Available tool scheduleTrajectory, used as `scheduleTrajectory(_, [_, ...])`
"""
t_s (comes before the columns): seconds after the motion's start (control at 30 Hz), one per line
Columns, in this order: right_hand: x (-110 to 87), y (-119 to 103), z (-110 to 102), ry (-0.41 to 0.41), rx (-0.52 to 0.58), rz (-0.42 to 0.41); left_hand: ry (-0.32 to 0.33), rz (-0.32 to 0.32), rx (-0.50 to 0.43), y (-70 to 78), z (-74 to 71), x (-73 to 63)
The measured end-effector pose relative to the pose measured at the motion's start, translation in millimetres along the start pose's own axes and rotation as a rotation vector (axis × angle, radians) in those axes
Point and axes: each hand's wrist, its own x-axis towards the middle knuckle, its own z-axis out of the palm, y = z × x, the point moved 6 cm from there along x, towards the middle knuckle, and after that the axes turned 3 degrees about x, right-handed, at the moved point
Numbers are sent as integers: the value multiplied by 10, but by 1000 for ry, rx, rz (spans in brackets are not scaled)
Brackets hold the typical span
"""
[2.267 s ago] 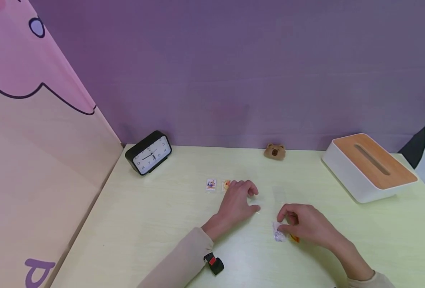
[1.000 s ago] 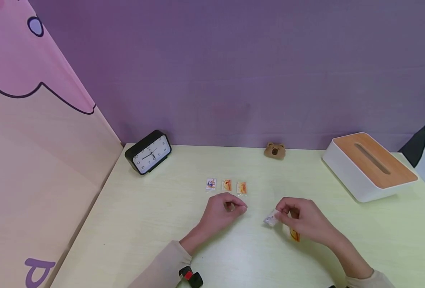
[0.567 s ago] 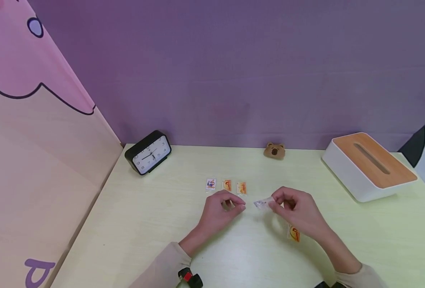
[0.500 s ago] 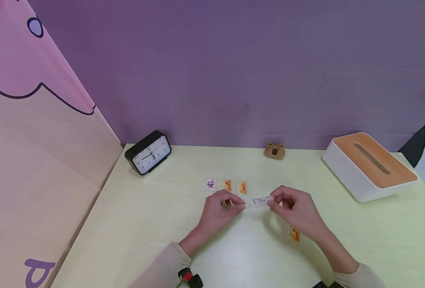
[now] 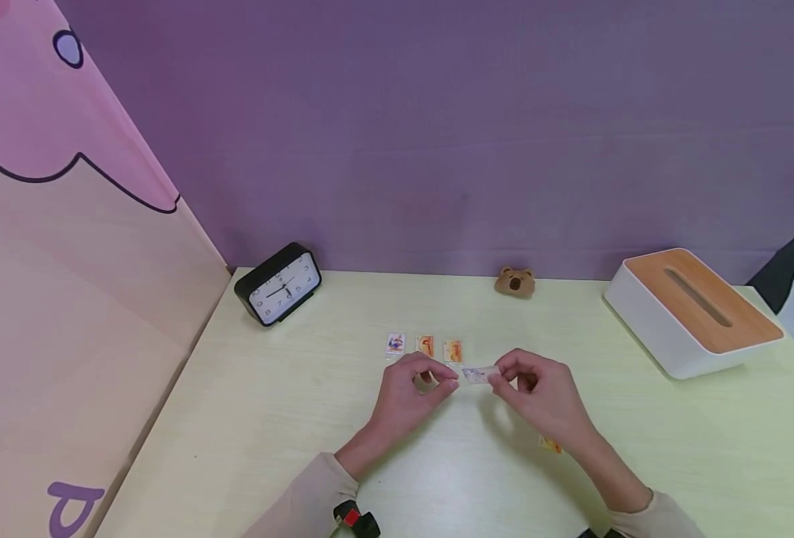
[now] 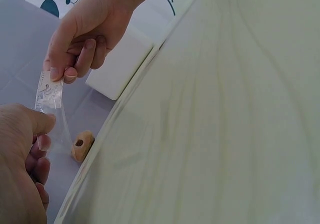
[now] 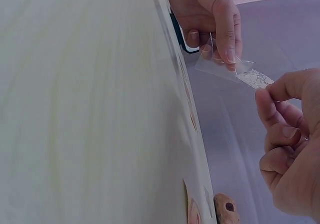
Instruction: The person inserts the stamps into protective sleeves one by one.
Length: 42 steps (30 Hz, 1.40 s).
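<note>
Thumb and forefinger of my left hand (image 5: 410,392) pinch a small clear plastic sleeve (image 7: 220,63), nearly invisible in the head view. My right hand (image 5: 544,396) pinches one end of a small pale stamp (image 5: 480,374) with a dark line drawing. Held above the table between both hands, the stamp's free end overlaps the sleeve's mouth in the left wrist view. Just beyond the left hand, three stamps in clear sleeves lie in a row: a blue-and-red one (image 5: 395,344), an orange one (image 5: 426,345) and another orange one (image 5: 453,350). An orange-and-yellow stamp (image 5: 550,444) shows partly beneath the right hand.
A black alarm clock (image 5: 282,288) stands at the table's back left. At the back edge sits a brown bear-head figure (image 5: 515,283). The white tissue box (image 5: 692,314) with its wooden lid occupies the back right. A purple wall (image 5: 437,134) rises behind the table (image 5: 269,418).
The left hand has drawn back from the row, uncovering its third stamp. The right hand has lifted the pale stamp off the table and carried it left to the left hand's fingertips.
</note>
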Motion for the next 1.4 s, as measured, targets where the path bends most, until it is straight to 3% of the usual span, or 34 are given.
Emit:
scheduleTrajectory(0.23, [-10, 23, 22, -13, -7, -18, -5, 36, 27, 1, 7, 0])
scheduleTrajectory(0.7, [22, -5, 32, -64, -89, -86, -78, 57, 50, 39, 26, -7])
scheduleTrajectory(0.87, [18, -6, 49, -66, -111, -100, -85, 37, 0, 45, 42, -17])
scheduleTrajectory(1.17, [3, -22, -37, 37, -63, -81, -75, -28, -82, 21, 48, -37])
scheduleTrajectory(1.4, [5, 9, 1, 16, -30, -48, -85, -45, -99, 16, 62, -45])
